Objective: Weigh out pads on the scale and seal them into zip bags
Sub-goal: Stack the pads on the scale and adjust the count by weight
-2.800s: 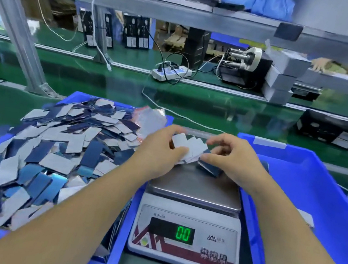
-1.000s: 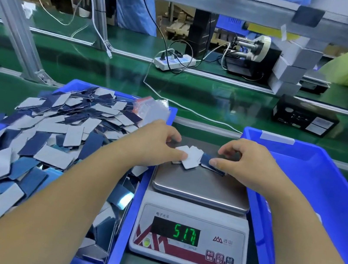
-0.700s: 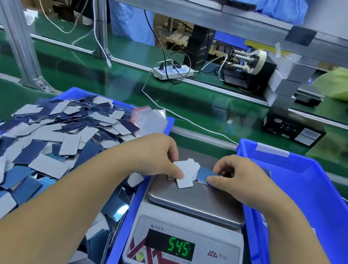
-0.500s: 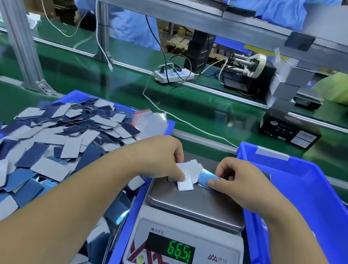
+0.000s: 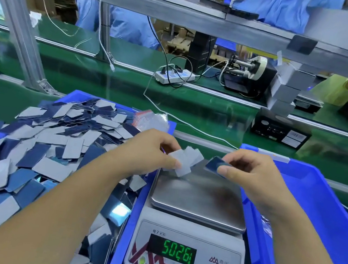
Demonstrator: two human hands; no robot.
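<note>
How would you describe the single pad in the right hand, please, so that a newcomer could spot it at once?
Find the steel scale between the two blue bins. Above its far right corner, the right hand pinches one dark blue pad. The fanned pads in the left hand show pale grey faces instead.

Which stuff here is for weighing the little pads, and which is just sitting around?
For the job:
- left hand holding a fan of white pads
- right hand pinching one blue pad
- scale
- bin of loose pads
- clear zip bags
- blue bin on the right

Just lying about:
- power strip
- tape dispenser
- black box
</note>
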